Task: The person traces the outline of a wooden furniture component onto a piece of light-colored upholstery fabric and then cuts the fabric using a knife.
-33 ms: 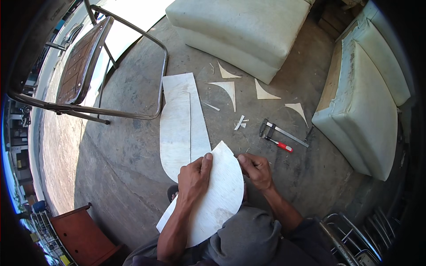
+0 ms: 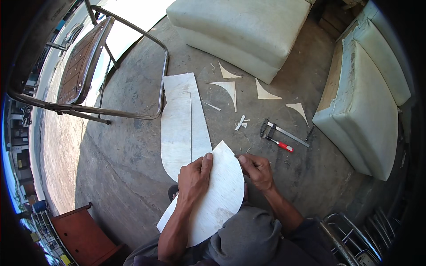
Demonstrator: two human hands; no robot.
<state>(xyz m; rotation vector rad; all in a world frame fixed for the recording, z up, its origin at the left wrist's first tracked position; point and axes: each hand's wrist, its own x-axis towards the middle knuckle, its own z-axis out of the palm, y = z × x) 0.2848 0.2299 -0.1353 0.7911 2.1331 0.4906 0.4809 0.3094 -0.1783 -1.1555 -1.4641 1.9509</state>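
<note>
Bare concrete floor [image 2: 133, 177] fills the view, dusty and lit by sun from the upper left. A curved plywood panel [image 2: 224, 195] is held above the knees, its pointed end aimed away from the body and its rounded end lying near the lap. The left hand [image 2: 195, 175] is laid over the panel's left edge, fingers wrapped beneath and thumb pressed flat on top. The right hand [image 2: 256, 170] is set at the right edge near the tip, fingers curled in a loose clench; whether a pencil or blade is pinched there cannot be told.

Just beyond the panel's tip, two longer boards [image 2: 177, 133] are seen on the floor, overlapped lengthwise and rounded at the near end. Thin curved offcuts [image 2: 228, 88] are scattered farther out, with a bar clamp [image 2: 288, 134] and a red-handled tool [image 2: 280, 144] lying beside each other to the right. Two pale cushions [image 2: 239, 26] are placed at the top and right, and a metal chair frame [image 2: 84, 62] is tipped at the upper left.
</note>
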